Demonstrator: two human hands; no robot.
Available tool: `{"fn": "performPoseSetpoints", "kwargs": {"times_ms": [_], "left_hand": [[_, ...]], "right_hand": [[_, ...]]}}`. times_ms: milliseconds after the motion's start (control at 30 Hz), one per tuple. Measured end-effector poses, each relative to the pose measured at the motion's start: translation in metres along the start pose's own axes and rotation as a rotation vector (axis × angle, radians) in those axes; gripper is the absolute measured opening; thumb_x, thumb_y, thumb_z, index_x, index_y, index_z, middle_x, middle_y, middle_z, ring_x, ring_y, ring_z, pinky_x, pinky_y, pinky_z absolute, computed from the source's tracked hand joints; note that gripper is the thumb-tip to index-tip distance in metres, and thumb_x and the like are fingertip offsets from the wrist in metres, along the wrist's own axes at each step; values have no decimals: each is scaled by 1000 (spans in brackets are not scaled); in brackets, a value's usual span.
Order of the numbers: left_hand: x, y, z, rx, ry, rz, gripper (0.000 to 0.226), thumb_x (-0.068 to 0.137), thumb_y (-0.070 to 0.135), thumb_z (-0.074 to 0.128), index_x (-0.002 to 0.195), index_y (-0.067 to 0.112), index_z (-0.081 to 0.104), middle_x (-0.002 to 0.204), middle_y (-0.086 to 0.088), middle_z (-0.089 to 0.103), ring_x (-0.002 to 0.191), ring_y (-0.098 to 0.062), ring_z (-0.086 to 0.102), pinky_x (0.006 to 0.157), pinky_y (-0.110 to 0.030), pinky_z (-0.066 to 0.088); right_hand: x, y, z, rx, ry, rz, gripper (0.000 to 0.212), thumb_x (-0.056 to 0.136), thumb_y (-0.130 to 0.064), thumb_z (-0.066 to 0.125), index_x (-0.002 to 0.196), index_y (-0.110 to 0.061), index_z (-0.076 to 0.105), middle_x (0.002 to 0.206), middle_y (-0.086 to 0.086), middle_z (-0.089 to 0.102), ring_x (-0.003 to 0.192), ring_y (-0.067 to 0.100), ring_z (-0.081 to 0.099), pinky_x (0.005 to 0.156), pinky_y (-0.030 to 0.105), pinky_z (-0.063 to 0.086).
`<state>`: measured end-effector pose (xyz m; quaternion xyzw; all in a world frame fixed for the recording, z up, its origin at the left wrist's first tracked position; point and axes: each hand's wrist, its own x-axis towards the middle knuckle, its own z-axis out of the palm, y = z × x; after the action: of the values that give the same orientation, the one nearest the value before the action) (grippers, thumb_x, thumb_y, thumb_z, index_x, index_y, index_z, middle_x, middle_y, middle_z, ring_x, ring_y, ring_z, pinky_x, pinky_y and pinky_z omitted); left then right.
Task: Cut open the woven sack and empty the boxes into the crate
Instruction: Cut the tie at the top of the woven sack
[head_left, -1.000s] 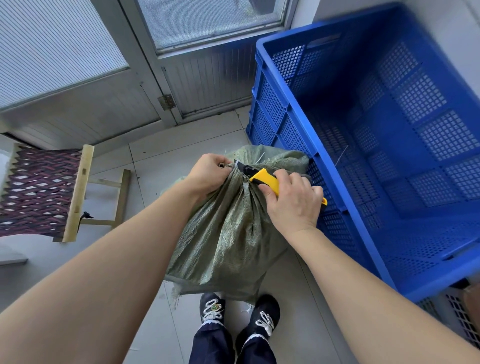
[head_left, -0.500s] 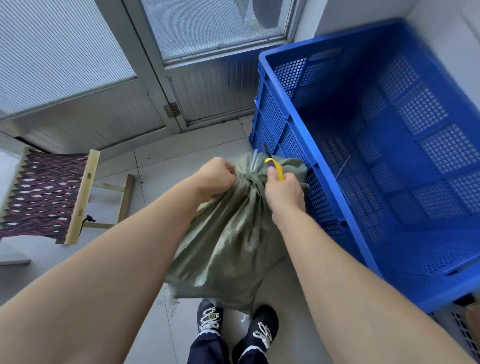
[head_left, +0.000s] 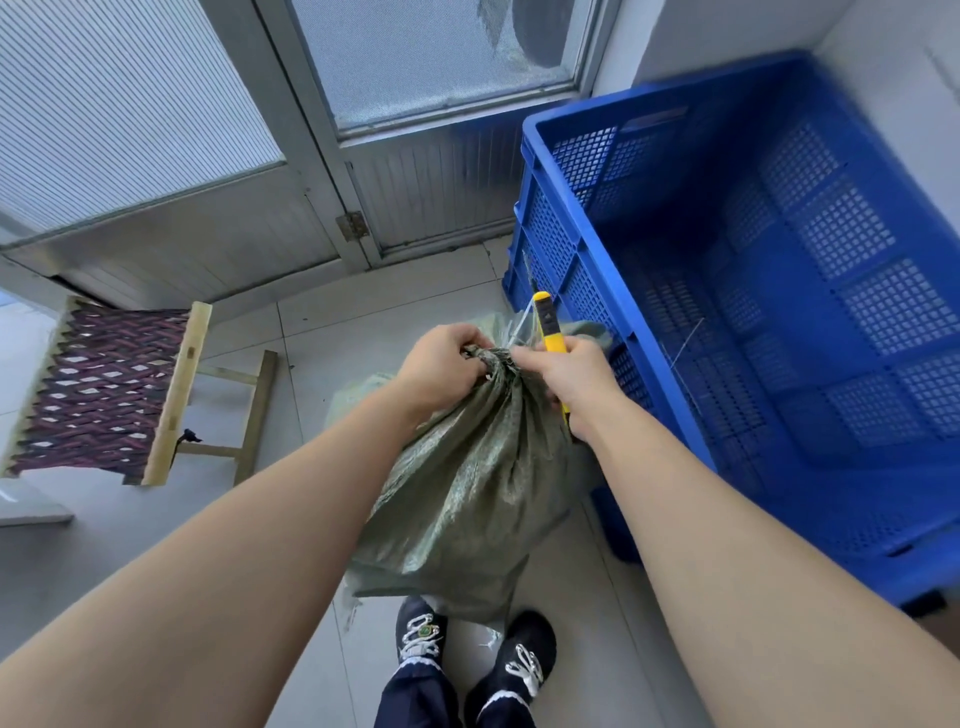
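Note:
A green woven sack (head_left: 467, 499) stands on the tiled floor in front of my feet, its neck bunched tight at the top. My left hand (head_left: 441, 371) grips the bunched neck from the left. My right hand (head_left: 574, 376) holds a yellow utility knife (head_left: 548, 325) that points up and away, right beside the neck; its fingers also touch the sack's top. A pale strip of tie or loose fabric shows next to the knife. The large blue perforated plastic crate (head_left: 597, 332) stands directly right of the sack. No boxes are visible.
A wooden folding stool (head_left: 176, 395) with a dark red woven seat stands at the left. A metal door with frosted glass (head_left: 436, 62) closes the far side. My two black shoes (head_left: 421, 631) are just below the sack. A grey crate corner shows at bottom right.
The knife has turned from lying across the sack's neck to pointing upward. Both hands stayed at the neck, and the view has tilted up slightly.

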<state>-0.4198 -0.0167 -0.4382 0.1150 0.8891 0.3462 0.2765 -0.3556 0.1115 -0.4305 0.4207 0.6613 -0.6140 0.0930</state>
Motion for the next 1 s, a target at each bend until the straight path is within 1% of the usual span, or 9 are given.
{"fn": "performPoseSetpoints", "kwargs": {"times_ms": [67, 200, 367, 500, 633, 733, 800, 933, 1000], "left_hand": [[0, 2, 0, 26, -2, 21, 17, 84, 3, 60, 96, 12, 69, 89, -4, 65, 83, -18, 55, 73, -20, 37], [0, 3, -3, 75, -1, 85, 25, 81, -4, 57, 93, 15, 69, 88, 0, 63, 84, -16, 53, 73, -18, 35], [0, 6, -6, 122, 36, 198, 25, 80, -2, 56, 96, 9, 71, 94, -8, 72, 91, -23, 61, 74, -21, 39], [3, 5, -7, 83, 78, 141, 21, 84, 5, 56, 96, 11, 71, 98, -9, 72, 97, -25, 62, 84, -30, 47], [4, 1, -10, 21, 66, 134, 24, 78, 2, 60, 99, 13, 67, 99, -5, 70, 95, -23, 62, 84, -30, 48], [6, -2, -13, -112, 65, 130, 30, 75, -1, 69, 101, 13, 66, 96, 0, 67, 91, -18, 63, 89, -33, 52], [7, -2, -14, -163, 65, 133, 29, 74, -4, 70, 99, 12, 68, 92, 0, 67, 87, -16, 62, 89, -35, 53], [9, 2, -14, -154, 113, 126, 17, 75, 1, 70, 84, 15, 71, 79, 0, 65, 75, -16, 58, 76, -30, 52], [11, 5, -14, -176, 120, 117, 19, 74, 0, 69, 86, 14, 72, 81, -2, 65, 76, -16, 58, 78, -32, 54]], "right_hand": [[1, 2, 0, 46, -2, 42, 19, 82, -24, 73, 77, -18, 55, 61, -1, 46, 50, 12, 36, 50, 26, 29], [4, 0, 0, 103, 65, 106, 22, 89, -29, 63, 73, -18, 52, 59, 0, 47, 48, 12, 37, 48, 25, 31], [6, 7, 8, 121, 41, -20, 30, 80, -36, 73, 67, -21, 51, 58, -5, 47, 51, 10, 40, 53, 25, 33], [1, 10, 18, 159, -49, -85, 28, 72, -27, 83, 87, -17, 61, 68, -2, 58, 56, 8, 49, 56, 23, 38], [-1, 7, 16, 157, -130, -66, 24, 77, -16, 80, 99, -16, 68, 69, -4, 63, 49, -2, 55, 45, 11, 40], [1, 3, 18, 90, -41, -90, 13, 80, -16, 76, 81, -21, 65, 73, -2, 64, 63, 8, 58, 59, 21, 49], [1, 0, 18, 31, 32, -106, 14, 84, -17, 72, 75, -20, 61, 72, -1, 60, 65, 12, 54, 64, 25, 46], [-1, -3, 17, -6, -84, -103, 14, 77, -17, 76, 77, -12, 63, 68, 3, 58, 61, 14, 53, 60, 27, 43], [0, -3, 19, -51, -73, -117, 16, 76, -18, 77, 75, -7, 65, 67, 4, 59, 61, 15, 53, 61, 28, 42]]}}
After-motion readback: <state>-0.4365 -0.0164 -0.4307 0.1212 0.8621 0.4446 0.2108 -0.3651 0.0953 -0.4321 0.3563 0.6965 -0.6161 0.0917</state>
